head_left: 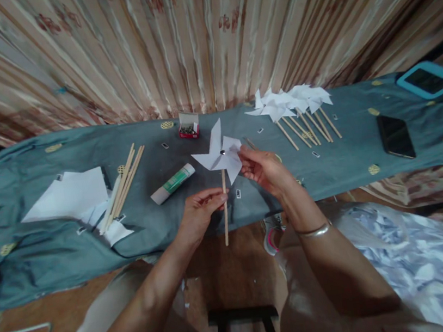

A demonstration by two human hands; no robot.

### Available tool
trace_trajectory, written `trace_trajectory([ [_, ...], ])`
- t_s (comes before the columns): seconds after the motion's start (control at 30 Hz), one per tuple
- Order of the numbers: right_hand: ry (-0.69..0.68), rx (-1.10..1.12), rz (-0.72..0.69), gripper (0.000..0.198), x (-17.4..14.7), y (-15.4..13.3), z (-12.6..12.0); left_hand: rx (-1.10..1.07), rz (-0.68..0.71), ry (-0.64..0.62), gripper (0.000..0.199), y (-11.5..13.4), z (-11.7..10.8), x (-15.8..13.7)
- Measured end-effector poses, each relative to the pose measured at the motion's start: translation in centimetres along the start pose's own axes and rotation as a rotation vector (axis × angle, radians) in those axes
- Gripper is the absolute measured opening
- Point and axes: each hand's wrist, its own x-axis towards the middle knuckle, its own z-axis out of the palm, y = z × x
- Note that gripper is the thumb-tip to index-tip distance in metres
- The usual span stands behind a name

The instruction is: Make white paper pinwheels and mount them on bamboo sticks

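Note:
A white paper pinwheel (214, 158) with a shiny pin at its centre is held upright over the front part of the table. Its wooden stick is pinched between the thumb and fingers of my left hand (203, 210). My right hand (263, 168) grips the pinwheel's right blade, its fingertips partly hidden behind the paper. Left of the pinwheel lies a glue stick (173, 184) with a green label. Behind it stands a small open red box (188, 126) of pins. Several finished pinwheels (290, 102) lie in a row at the back right.
Loose wooden sticks (127, 184) lie across white paper sheets (73, 195) on the left. A dark phone (396, 136) and a blue-framed device (428, 79) rest on the right of the cloth-covered table (352, 156). A plastic bag (414, 249) of white paper pieces stands by my right leg.

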Motion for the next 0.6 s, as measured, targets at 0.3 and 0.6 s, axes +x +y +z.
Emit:
trace_trajectory([
  [0.3,-0.029,-0.012,-0.035,0.035,-0.17,0.55,0.1,-0.012,-0.002,0.001,0.028,-0.01,0.07,0.08],
  [0.6,0.016,0.008,-0.046,0.04,-0.64,0.36,0.74,-0.032,-0.011,0.018,0.027,-0.14,0.22,0.15],
])
